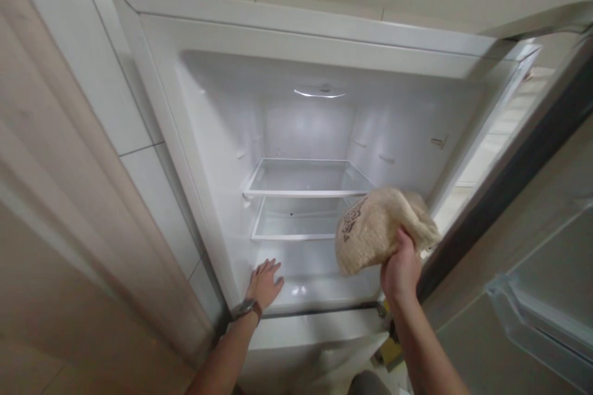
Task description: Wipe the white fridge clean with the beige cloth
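I look into an open white fridge (185,136) with two glass shelves (306,192). My right hand (401,268) is closed around a beige cloth sack (375,228) with dark print, holding it in front of the fridge's lower right part. My left hand (265,282), with a watch on the wrist, lies flat with fingers spread on the fridge's bottom ledge at the lower left. The shelves and the fridge floor hold nothing that I can see.
The fridge door (532,210) stands open at the right, with a clear door bin (546,327) low on it. A tiled wall (115,74) and a pale wooden panel (55,210) close in the left side.
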The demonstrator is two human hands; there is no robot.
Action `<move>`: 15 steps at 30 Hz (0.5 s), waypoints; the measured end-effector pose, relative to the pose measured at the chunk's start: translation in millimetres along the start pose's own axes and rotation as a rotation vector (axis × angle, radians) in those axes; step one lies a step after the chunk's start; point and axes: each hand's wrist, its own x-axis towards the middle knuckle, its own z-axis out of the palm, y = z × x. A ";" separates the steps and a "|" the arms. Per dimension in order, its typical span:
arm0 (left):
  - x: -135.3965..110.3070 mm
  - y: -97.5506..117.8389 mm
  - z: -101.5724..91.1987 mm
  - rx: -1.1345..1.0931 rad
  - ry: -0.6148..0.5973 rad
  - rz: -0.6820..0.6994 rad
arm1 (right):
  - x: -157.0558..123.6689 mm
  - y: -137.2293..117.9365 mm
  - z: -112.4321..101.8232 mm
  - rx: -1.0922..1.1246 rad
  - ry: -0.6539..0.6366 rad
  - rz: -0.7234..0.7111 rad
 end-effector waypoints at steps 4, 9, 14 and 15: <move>-0.7 0.1 -1.1 -0.005 -0.004 -0.003 | 28.7 -49.1 50.6 -0.139 -0.084 -0.471; -0.6 -0.3 -1.7 -0.006 -0.019 -0.004 | 51.5 -64.8 127.8 -0.913 -0.371 -0.692; -0.1 -0.2 -1.2 -0.003 -0.023 -0.006 | 57.4 -29.9 170.6 -1.351 -0.769 -0.679; 0.0 -0.3 -0.8 -0.007 -0.024 -0.005 | 59.4 -25.5 173.0 -1.374 -0.804 -0.680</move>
